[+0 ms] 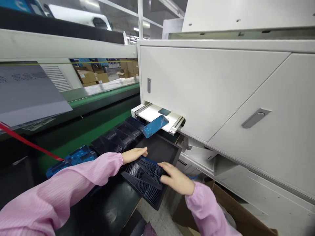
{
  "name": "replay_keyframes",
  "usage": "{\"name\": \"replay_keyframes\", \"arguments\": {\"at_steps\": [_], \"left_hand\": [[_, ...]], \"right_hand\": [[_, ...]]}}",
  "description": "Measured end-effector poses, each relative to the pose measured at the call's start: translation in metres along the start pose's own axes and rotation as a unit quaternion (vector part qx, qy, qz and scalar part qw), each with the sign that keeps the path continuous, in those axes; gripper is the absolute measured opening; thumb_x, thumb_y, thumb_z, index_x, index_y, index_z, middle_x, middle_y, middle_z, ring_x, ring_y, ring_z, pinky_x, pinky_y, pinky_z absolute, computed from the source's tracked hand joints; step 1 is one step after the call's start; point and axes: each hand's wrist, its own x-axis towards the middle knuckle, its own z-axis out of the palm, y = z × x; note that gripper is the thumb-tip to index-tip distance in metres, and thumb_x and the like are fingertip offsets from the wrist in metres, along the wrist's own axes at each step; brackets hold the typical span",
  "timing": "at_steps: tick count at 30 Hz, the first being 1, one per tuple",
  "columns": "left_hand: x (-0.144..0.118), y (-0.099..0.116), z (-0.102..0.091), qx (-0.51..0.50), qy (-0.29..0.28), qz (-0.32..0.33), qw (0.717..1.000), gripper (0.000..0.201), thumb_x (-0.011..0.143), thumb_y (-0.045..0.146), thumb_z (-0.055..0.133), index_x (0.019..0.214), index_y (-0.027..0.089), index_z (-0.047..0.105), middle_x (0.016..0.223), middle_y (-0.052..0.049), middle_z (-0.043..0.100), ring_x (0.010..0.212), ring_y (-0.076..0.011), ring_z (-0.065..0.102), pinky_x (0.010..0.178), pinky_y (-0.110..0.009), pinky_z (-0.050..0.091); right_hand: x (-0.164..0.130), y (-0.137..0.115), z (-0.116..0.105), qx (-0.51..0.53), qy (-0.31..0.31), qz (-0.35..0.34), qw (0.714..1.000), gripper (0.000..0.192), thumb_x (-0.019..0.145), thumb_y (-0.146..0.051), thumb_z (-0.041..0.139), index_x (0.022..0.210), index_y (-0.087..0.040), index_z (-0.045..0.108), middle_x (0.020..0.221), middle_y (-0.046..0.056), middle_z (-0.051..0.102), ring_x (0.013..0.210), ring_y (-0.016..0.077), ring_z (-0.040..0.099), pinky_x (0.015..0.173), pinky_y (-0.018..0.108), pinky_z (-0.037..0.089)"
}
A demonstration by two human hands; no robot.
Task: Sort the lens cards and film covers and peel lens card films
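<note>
A black slotted rack [145, 178] with thin ribs lies tilted between my two hands, a blue edge showing along its top. My left hand [135, 154] rests at its far left corner, fingers stretched out and close together. At the right end, my right hand [177, 179] touches the rack's edge with its fingers extended and the thumb apart. Beneath the rack is a black tray [176, 154]. Just beyond, a blue phone-sized panel [155, 126] hangs over the edge of a white conveyor belt [154, 112], and a smaller dark panel [164, 112] lies on the belt.
More black slotted racks [115, 136] stand left of the tray. Several blue panels [73, 159] are piled near my left forearm, by a red strap [31, 142]. A white machine cabinet [197, 85] rises behind the belt. A cardboard box [231, 206] sits below right.
</note>
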Motion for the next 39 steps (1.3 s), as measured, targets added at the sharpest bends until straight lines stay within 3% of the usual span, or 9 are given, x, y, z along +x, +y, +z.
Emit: {"name": "replay_keyframes", "arguments": {"at_steps": [4,10,16,20,23,29,32,35,39], "left_hand": [[0.002,0.002,-0.008,0.011,-0.029,0.033,0.999,0.061,0.079,0.068,0.042,0.088,0.016,0.072,0.098,-0.006,0.072,0.098,-0.0238,0.063,0.095,-0.032,0.041],[-0.027,0.005,-0.029,-0.025,0.050,0.071,0.996,0.057,0.081,0.060,0.046,0.117,0.017,0.060,0.127,-0.008,0.060,0.119,-0.0233,0.052,0.105,-0.033,0.033],[-0.115,0.009,-0.047,-0.167,0.114,0.075,0.977,0.048,0.082,0.052,0.053,0.115,0.018,0.056,0.113,-0.009,0.066,0.103,-0.0232,0.062,0.096,-0.038,0.044],[-0.145,0.023,-0.024,-0.239,0.206,0.084,0.945,0.054,0.079,0.045,0.061,0.125,0.021,0.046,0.123,-0.011,0.057,0.106,-0.0237,0.059,0.093,-0.041,0.045],[-0.146,0.035,-0.005,-0.256,0.198,0.158,0.933,0.058,0.076,0.038,0.066,0.126,0.020,0.043,0.124,-0.012,0.055,0.105,-0.0244,0.058,0.087,-0.040,0.048],[-0.167,0.047,-0.020,-0.283,0.066,0.182,0.939,0.043,0.078,0.034,0.066,0.116,0.018,0.056,0.110,-0.008,0.065,0.098,-0.0222,0.062,0.084,-0.035,0.049],[-0.176,0.045,-0.031,-0.259,-0.036,0.153,0.953,0.048,0.078,0.036,0.065,0.122,0.019,0.055,0.108,-0.008,0.068,0.090,-0.0208,0.065,0.076,-0.032,0.052],[-0.170,0.038,-0.028,-0.126,0.068,0.124,0.982,0.048,0.086,0.044,0.051,0.125,0.017,0.054,0.104,-0.011,0.070,0.085,-0.0209,0.068,0.072,-0.034,0.054],[-0.151,0.030,-0.004,0.010,0.284,0.125,0.951,0.053,0.095,0.044,0.023,0.133,0.014,0.045,0.130,-0.016,0.055,0.120,-0.0262,0.051,0.100,-0.047,0.040]], "right_hand": [[0.079,0.009,-0.046,-0.194,0.172,-0.013,0.966,0.041,0.086,-0.028,0.053,0.125,-0.014,0.051,0.127,0.017,0.052,0.126,0.0308,0.042,0.106,0.052,0.032],[0.167,0.018,-0.062,-0.184,0.141,-0.076,0.970,0.035,0.077,-0.002,0.051,0.106,-0.015,0.064,0.121,0.014,0.061,0.124,0.0304,0.046,0.111,0.056,0.016],[0.129,-0.021,-0.072,-0.056,0.232,-0.075,0.968,0.031,0.093,-0.027,0.036,0.116,-0.019,0.055,0.103,0.009,0.068,0.095,0.0240,0.064,0.089,0.043,0.048],[0.101,-0.076,-0.047,0.345,0.131,-0.065,0.927,0.032,0.083,-0.036,0.059,0.112,-0.022,0.055,0.100,0.005,0.068,0.088,0.0209,0.066,0.083,0.038,0.052],[0.092,-0.114,-0.025,0.458,0.048,-0.032,0.887,0.033,0.075,-0.036,0.069,0.102,-0.021,0.058,0.098,0.005,0.068,0.089,0.0230,0.066,0.085,0.043,0.052],[0.061,-0.149,-0.051,0.088,0.184,-0.279,0.938,0.088,0.061,-0.044,0.081,0.135,-0.031,0.035,0.145,0.006,0.035,0.134,0.0316,0.033,0.108,0.052,0.030],[0.035,-0.153,-0.059,-0.178,0.087,-0.353,0.914,0.054,0.076,-0.038,0.070,0.126,-0.028,0.050,0.134,0.007,0.051,0.130,0.0305,0.040,0.111,0.054,0.023],[0.021,-0.141,-0.052,-0.273,0.032,-0.293,0.916,0.027,0.092,-0.020,0.044,0.115,-0.023,0.059,0.110,0.007,0.066,0.102,0.0200,0.063,0.095,0.039,0.045],[0.027,-0.096,-0.051,-0.250,0.081,-0.039,0.964,0.027,0.089,-0.024,0.047,0.111,-0.019,0.062,0.104,0.010,0.069,0.096,0.0247,0.065,0.085,0.036,0.049]]}}
